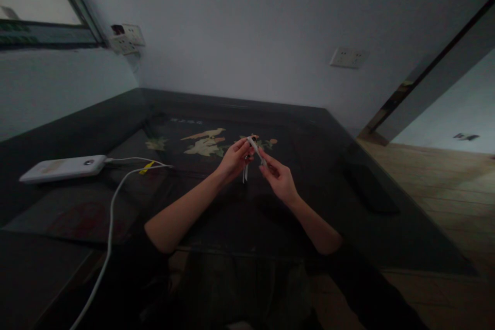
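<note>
Both hands are raised over the middle of the dark table (pixel 232 206), close together. A narrow white strip (pixel 253 144), like a ribbon or folded band, runs slantwise between them. My left hand (pixel 234 159) pinches its upper end between thumb and fingers. Lower down, my right hand (pixel 279 178) grips the other end with its fingertips. Two thin pale tails (pixel 245 172) hang below the left fingers. Something small and dark shows at the left fingertips, too small to make out.
A white power bank (pixel 65 168) lies at the left, with a white cable (pixel 112 211) bearing a yellow tag (pixel 147 167). A dark flat object (pixel 371 190) lies on the right. Flower and bird pictures (pixel 203 144) decorate the tabletop. Behind stands a wall with sockets (pixel 348 58).
</note>
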Action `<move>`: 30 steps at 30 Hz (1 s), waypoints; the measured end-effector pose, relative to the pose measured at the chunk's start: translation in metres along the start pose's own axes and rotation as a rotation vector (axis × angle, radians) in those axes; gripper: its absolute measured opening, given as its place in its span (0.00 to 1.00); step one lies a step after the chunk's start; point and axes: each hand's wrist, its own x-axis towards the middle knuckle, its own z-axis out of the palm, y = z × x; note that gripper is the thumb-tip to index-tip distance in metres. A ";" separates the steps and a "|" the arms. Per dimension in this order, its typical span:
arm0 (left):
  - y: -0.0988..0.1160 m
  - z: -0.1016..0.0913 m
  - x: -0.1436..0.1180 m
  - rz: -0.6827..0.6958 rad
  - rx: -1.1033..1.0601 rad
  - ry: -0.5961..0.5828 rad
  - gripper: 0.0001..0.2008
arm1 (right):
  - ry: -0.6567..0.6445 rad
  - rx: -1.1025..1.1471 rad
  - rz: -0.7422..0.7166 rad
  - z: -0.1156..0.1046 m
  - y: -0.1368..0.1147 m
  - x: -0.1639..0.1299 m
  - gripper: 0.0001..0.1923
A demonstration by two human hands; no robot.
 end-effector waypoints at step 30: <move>0.000 -0.002 -0.001 0.016 0.008 -0.027 0.20 | -0.002 0.042 0.117 0.000 0.000 0.000 0.25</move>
